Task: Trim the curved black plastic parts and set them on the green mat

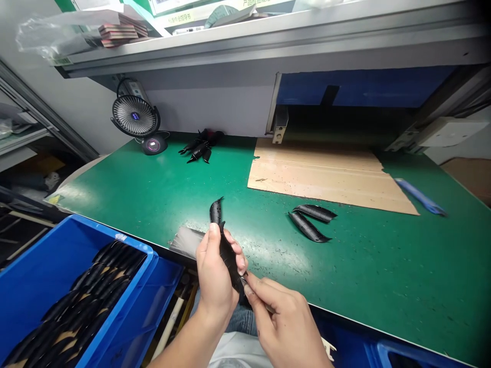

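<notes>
My left hand [217, 271] is closed around black curved plastic parts [229, 255]. One ribbed, pointed end [216, 210] sticks up past the thumb. Pinched in my right hand [282, 317] is a small metal blade [243, 279], its tip against the lower edge of the held part; its handle is mostly hidden by the fingers. Two similar black curved parts [310, 227] lie on the green tabletop [264, 225] to the right, their ends close together. A clear plastic bag or sheet [187, 242] rests at the table edge beside my left hand.
A blue bin [76, 225] full of black curved parts [95, 286] stands at the lower left. Farther back are a small fan [135, 116], a pile of black parts [201, 145], and a cardboard sheet [326, 176]. A blue strip-like object [420, 197] lies right. Black shavings dot the table.
</notes>
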`<state>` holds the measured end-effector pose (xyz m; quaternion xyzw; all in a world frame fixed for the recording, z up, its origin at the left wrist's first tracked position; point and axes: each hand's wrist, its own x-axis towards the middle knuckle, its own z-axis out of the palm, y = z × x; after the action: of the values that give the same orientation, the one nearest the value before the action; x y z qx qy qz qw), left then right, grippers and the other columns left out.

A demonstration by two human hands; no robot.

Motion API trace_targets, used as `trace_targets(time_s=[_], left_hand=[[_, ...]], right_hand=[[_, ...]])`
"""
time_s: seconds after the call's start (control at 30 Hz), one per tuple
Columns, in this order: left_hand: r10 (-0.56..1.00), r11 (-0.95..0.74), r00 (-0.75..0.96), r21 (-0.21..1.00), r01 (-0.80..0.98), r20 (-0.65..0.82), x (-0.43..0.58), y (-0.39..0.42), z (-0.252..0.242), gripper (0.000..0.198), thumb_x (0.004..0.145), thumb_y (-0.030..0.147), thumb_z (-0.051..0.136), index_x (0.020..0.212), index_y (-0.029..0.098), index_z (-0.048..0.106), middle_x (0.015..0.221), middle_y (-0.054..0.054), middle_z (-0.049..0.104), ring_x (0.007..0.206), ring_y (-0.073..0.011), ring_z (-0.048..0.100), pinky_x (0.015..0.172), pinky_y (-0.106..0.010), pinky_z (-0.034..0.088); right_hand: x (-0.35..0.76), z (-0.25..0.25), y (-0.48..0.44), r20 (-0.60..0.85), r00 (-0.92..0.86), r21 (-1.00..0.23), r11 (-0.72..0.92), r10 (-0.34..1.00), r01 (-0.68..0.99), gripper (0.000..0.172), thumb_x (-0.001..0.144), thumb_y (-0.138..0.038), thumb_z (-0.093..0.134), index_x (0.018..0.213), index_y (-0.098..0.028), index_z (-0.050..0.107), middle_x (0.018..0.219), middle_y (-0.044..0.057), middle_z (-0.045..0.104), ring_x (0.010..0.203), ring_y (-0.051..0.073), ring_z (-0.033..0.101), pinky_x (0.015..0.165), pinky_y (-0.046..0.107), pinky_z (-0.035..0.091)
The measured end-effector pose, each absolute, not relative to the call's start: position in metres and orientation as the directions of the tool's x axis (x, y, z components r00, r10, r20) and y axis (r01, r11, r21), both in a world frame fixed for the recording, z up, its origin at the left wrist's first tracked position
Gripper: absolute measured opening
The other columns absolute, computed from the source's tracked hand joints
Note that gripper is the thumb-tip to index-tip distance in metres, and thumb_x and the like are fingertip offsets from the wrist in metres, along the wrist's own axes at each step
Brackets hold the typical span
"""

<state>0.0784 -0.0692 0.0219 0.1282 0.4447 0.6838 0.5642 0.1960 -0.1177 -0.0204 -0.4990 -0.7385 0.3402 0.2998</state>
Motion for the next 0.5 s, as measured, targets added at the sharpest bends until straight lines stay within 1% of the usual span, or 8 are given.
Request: trace_targets(time_s=[0.13, 0.27, 0.3, 0.33, 0.37, 0.4, 0.43, 0.5], left_hand=[[0.872, 0.045, -0.338, 0.746, -0.665, -0.354, 0.079, -0.069, 0.022, 0.036, 0.091, 0.048, 0.055, 0.073, 0.018, 0.048, 0.056, 0.002, 0.049, 0.039, -0.009, 0.041, 0.037, -0.019, 0.033], [0.831, 0.041, -0.347, 0.671, -0.74, -0.434, 0.073, -0.063, 0.019, 0.03, 0.092, 0.043, 0.054, 0.076, 0.018, 0.049, 0.058, 0.002, 0.048, 0.042, -0.0095, 0.043, 0.039, -0.019, 0.037], [0.82, 0.033, -0.351, 0.649, -0.76, -0.452, 0.071, -0.062, 0.018, 0.027, 0.092, 0.04, 0.054, 0.077, 0.018, 0.049, 0.059, 0.002, 0.048, 0.043, -0.0094, 0.043, 0.039, -0.018, 0.038], [0.813, 0.025, -0.354, 0.634, -0.773, -0.463, 0.068, -0.061, 0.017, 0.025, 0.092, 0.037, 0.054, 0.077, 0.018, 0.05, 0.06, 0.002, 0.047, 0.044, -0.0092, 0.044, 0.04, -0.018, 0.038], [0.81, 0.02, -0.355, 0.628, -0.778, -0.466, 0.067, -0.061, 0.016, 0.023, 0.092, 0.035, 0.055, 0.077, 0.017, 0.05, 0.06, 0.002, 0.047, 0.045, -0.009, 0.044, 0.04, -0.017, 0.038], [0.814, 0.019, -0.355, 0.634, -0.773, -0.459, 0.066, -0.063, 0.015, 0.023, 0.091, 0.034, 0.057, 0.077, 0.017, 0.051, 0.061, 0.002, 0.047, 0.046, -0.009, 0.044, 0.04, -0.017, 0.039], [0.825, 0.024, -0.352, 0.649, -0.761, -0.443, 0.066, -0.065, 0.014, 0.023, 0.09, 0.035, 0.059, 0.077, 0.017, 0.051, 0.061, 0.002, 0.046, 0.046, -0.0091, 0.044, 0.041, -0.017, 0.039], [0.857, 0.057, -0.315, 0.682, -0.729, -0.408, 0.068, -0.07, 0.013, 0.025, 0.087, 0.037, 0.063, 0.075, 0.018, 0.051, 0.062, 0.002, 0.047, 0.047, -0.0098, 0.044, 0.041, -0.019, 0.042]], right_hand=[[0.192, -0.023, -0.12, 0.244, -0.306, -0.676, 0.388, 0.92, 0.626, 0.035, 0.099, -0.022, 0.039, 0.122, -0.027, 0.065, 0.073, -0.001, 0.062, 0.057, 0.014, 0.057, 0.051, 0.024, 0.039], [0.189, -0.027, -0.123, 0.535, -0.309, -0.32, 0.526, 0.787, 0.788, 0.037, 0.097, -0.012, 0.037, 0.121, -0.014, 0.064, 0.074, 0.003, 0.064, 0.061, 0.016, 0.059, 0.053, 0.028, 0.037], [0.189, -0.029, -0.124, 0.577, -0.311, -0.277, 0.539, 0.755, 0.795, 0.035, 0.096, -0.011, 0.041, 0.123, -0.013, 0.063, 0.077, 0.004, 0.066, 0.063, 0.016, 0.059, 0.056, 0.028, 0.039], [0.188, -0.031, -0.125, 0.618, -0.288, -0.289, 0.552, 0.731, 0.782, 0.034, 0.095, -0.01, 0.045, 0.125, -0.012, 0.062, 0.08, 0.005, 0.067, 0.066, 0.016, 0.059, 0.059, 0.028, 0.04], [0.187, -0.033, -0.126, 0.641, -0.236, -0.364, 0.56, 0.73, 0.744, 0.034, 0.094, -0.012, 0.051, 0.126, -0.013, 0.061, 0.083, 0.005, 0.067, 0.066, 0.016, 0.059, 0.061, 0.027, 0.042], [0.185, -0.036, -0.126, 0.62, -0.164, -0.496, 0.546, 0.767, 0.675, 0.034, 0.093, -0.018, 0.058, 0.126, -0.015, 0.061, 0.084, 0.005, 0.067, 0.066, 0.015, 0.058, 0.06, 0.026, 0.043], [0.183, -0.038, -0.126, 0.538, -0.085, -0.666, 0.485, 0.839, 0.567, 0.033, 0.091, -0.025, 0.064, 0.123, -0.016, 0.063, 0.083, 0.004, 0.066, 0.062, 0.013, 0.056, 0.057, 0.024, 0.043], [0.178, -0.042, -0.122, 0.198, -0.006, -0.94, 0.192, 0.98, 0.283, 0.028, 0.085, -0.038, 0.07, 0.104, -0.017, 0.069, 0.072, 0.0, 0.06, 0.052, 0.01, 0.046, 0.046, 0.021, 0.036]])
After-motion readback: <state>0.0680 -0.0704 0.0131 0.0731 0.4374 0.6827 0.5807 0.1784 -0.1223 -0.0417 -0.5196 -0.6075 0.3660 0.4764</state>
